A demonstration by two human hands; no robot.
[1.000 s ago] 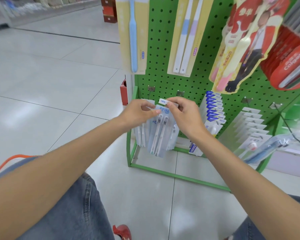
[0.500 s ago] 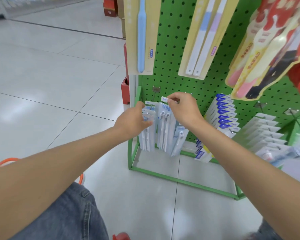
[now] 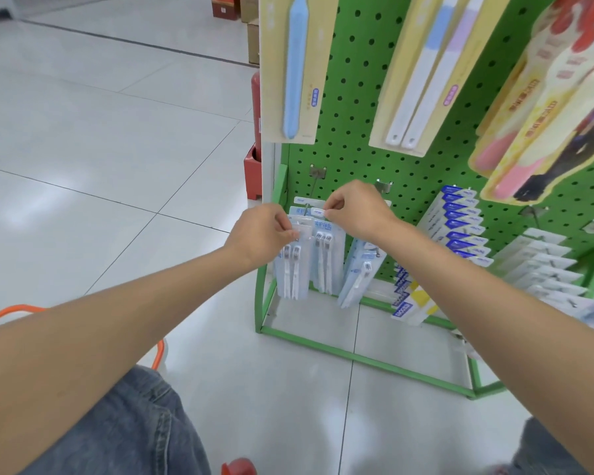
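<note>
Down at the bottom row of the green pegboard (image 3: pixel 354 97) both bare arms are stretched out, and the two hands work side by side at the leftmost wire hook (image 3: pixel 310 190). The left hand (image 3: pixel 261 234) has its fingers curled and pinches the top edge of a twin toothbrush pack (image 3: pixel 290 272), a pale blue card that hangs upright with the brush heads uppermost, just inside the rack's green frame (image 3: pixel 364 359). The right hand (image 3: pixel 354 214) is just beside it, thumb and forefinger pinching the white hang tab of a second pack (image 3: pixel 324 260), which sits close against the first on its right. Both tabs are up by the hook's tip, but the fingers cover the spot and I cannot tell whether either tab is threaded onto the wire. Under the right wrist a third pack (image 3: pixel 357 274) leans tilted, its foot near the frame's lower bar. Further right hangs a row of blue-topped boxes (image 3: pixel 460 228), then a row of white cards (image 3: pixel 542 265). Above the hands hang a yellow card with one blue toothbrush (image 3: pixel 294 63) and another card with two white brushes (image 3: pixel 426 73). An orange basket handle (image 3: pixel 11 311) shows by the left forearm, above a denim-covered knee (image 3: pixel 124 426).
</note>
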